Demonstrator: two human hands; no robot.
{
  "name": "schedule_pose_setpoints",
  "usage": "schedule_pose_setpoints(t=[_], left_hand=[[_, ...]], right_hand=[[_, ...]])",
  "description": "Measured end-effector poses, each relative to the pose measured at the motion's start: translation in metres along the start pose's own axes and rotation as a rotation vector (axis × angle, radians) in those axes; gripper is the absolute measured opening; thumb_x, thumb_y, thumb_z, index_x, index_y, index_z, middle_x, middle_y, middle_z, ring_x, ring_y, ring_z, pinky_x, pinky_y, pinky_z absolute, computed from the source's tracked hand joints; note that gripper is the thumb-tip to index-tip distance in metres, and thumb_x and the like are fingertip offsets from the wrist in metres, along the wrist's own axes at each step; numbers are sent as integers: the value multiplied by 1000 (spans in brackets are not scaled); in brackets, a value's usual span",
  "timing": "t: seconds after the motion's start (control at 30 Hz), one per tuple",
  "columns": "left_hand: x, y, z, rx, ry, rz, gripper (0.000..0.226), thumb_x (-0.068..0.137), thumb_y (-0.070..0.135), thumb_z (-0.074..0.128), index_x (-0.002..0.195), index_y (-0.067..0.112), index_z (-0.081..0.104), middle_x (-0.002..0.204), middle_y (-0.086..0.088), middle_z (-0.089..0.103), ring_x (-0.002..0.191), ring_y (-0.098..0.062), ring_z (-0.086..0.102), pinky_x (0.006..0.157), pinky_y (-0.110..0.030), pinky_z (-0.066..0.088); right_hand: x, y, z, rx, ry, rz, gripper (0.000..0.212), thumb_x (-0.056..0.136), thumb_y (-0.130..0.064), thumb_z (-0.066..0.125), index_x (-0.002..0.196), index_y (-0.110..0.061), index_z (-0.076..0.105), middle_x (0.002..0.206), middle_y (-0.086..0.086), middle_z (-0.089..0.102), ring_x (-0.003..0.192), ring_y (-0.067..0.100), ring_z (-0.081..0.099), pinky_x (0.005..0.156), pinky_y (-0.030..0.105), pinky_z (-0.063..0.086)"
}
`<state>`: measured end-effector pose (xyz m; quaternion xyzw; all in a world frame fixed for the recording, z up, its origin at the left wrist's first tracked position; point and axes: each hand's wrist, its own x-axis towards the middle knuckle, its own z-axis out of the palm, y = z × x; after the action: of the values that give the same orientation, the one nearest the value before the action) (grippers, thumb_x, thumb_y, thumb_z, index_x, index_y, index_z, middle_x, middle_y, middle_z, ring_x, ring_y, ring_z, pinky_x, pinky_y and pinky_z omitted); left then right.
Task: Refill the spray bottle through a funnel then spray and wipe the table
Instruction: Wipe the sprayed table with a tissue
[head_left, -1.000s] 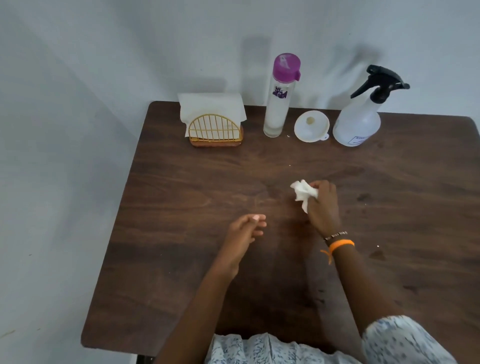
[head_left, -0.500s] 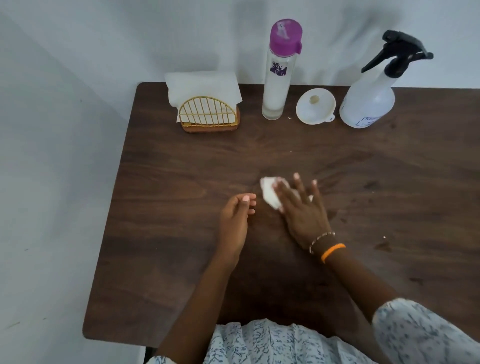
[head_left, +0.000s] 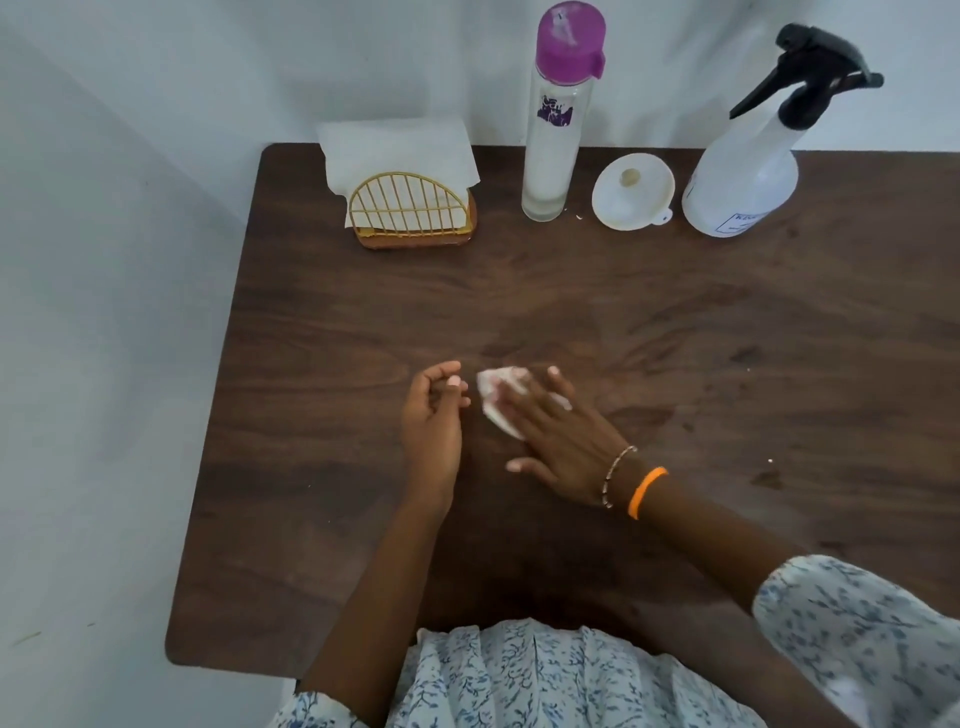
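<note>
Near the middle of the frame the right hand (head_left: 558, 436) lies flat on a crumpled white tissue (head_left: 500, 400), its fingers spread and fairly straight, pressing the tissue against the dark wooden table (head_left: 727, 364). The tissue shows mostly at the upper left of that hand, the rest hidden under the palm and fingers. A beaded bracelet (head_left: 615, 475) and an orange band (head_left: 645, 491) circle the right wrist.

Just left of the tissue, the left hand (head_left: 434, 415) rests on its edge on the table with the fingers loosely curled; it appears to hold nothing, though the inner side of the fingers is partly out of sight.

Along the top of the frame, at the table's far edge, stands a row of things. From left to right: a gold wire napkin holder (head_left: 410, 210) with white napkins (head_left: 395, 150) in it, a tall clear bottle (head_left: 553, 130) with a purple cap, a white funnel (head_left: 631, 192) lying wide end up, and the white spray bottle (head_left: 748, 171) with its black trigger head. The funnel sits between the two bottles, near each.

At the bottom of the frame a patterned white and blue garment (head_left: 545, 680) is visible.
</note>
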<state>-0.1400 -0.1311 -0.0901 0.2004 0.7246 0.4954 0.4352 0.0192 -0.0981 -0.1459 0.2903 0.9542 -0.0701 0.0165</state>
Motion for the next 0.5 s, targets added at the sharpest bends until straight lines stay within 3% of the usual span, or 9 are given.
schedule_pose_setpoints(t=[0.13,0.2,0.3,0.43,0.5], left_hand=[[0,-2,5,48,-8,3,16,93,9,49,101,17,60,86,2,59,74,-5,57,68,-9,47],[-2,-2,8,43,-6,3,16,93,9,49,102,16,60,90,0,59,75,-5,57,69,-9,47],[-1,8,11,60,-5,54,16,92,9,50,102,17,60,91,0,60,76,-5,57,70,-10,47],[4,23,8,55,-15,110,16,91,9,51,98,20,60,89,-1,62,82,-8,57,70,-14,48],[5,22,8,80,-28,121,17,91,9,51,98,21,61,93,-4,63,85,-11,58,73,-17,48]], right_hand=[[11,60,-7,4,20,400,78,92,-57,8,143,-1,23,152,19,22,142,30,12,114,39,-11],[34,67,-10,59,17,522,80,91,-58,11,144,1,17,154,19,15,143,29,9,113,39,-13],[68,37,-8,134,38,442,78,87,-56,16,144,-4,22,152,18,22,143,29,14,112,45,-10],[55,-21,7,153,21,173,70,91,-53,20,139,-5,36,144,19,39,136,33,33,112,60,15],[21,-38,13,142,-6,81,69,93,-55,18,141,-6,31,147,16,34,138,30,28,111,55,16]])
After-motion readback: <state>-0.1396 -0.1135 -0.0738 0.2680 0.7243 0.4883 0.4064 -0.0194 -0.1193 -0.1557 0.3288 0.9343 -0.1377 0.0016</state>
